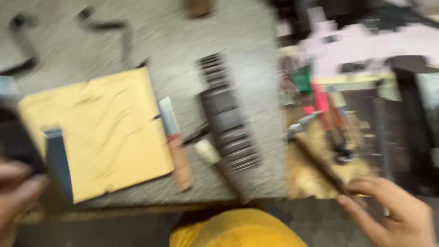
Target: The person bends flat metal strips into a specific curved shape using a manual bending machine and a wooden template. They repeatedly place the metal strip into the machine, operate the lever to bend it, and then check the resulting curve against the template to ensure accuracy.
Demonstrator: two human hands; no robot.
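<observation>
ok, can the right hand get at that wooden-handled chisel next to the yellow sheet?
Probably yes. The right hand is at the bench's lower right, apart from the chisel; only a dark ridged block and another handled tool lie between, both low. Blur limits certainty.

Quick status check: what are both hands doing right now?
Left hand grips dark tool over yellow sheet. Right hand, fingers open, touches long dark stick. Picture blurred; nothing between them.

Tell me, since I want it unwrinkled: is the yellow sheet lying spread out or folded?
Spread flat: the yellow sheet lies open on the grey worktop, creased.
</observation>
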